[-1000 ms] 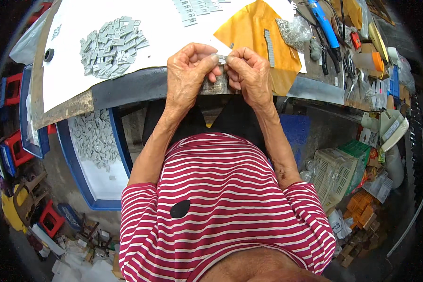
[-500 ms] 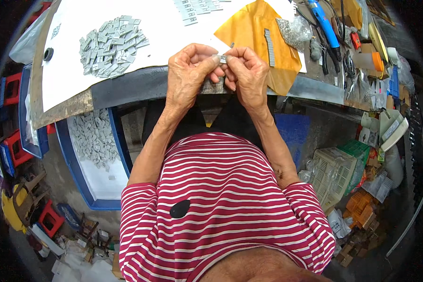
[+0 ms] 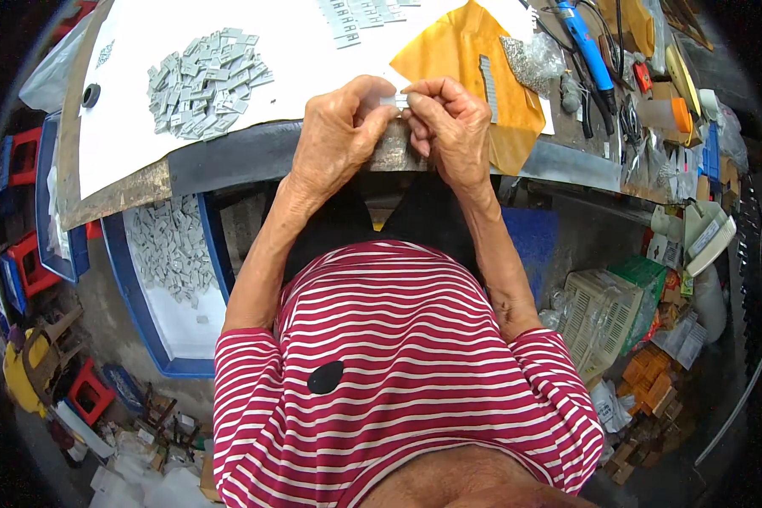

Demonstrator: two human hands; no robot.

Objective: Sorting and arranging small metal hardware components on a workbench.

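Over the table's near edge, my left hand and my right hand face each other. Between their fingertips is a small light grey flat piece, pinched from both sides; its details are too small to make out. Left of my hands lies a heap of similar grey pieces on white paper. More grey pieces stand in neat rows at the far side. Beside my right hand, a yellow-brown envelope carries a strip of dark grey pieces.
A clear bag of tiny metal parts rests on the envelope. Farther right are a blue electric screwdriver and cables. A blue tray of grey pieces is below the table's left part. A black ring sits at the left.
My fingers have shifted around the grey piece, and the left hand has turned slightly. My right hand has moved a little to the right. The view has shifted slightly.
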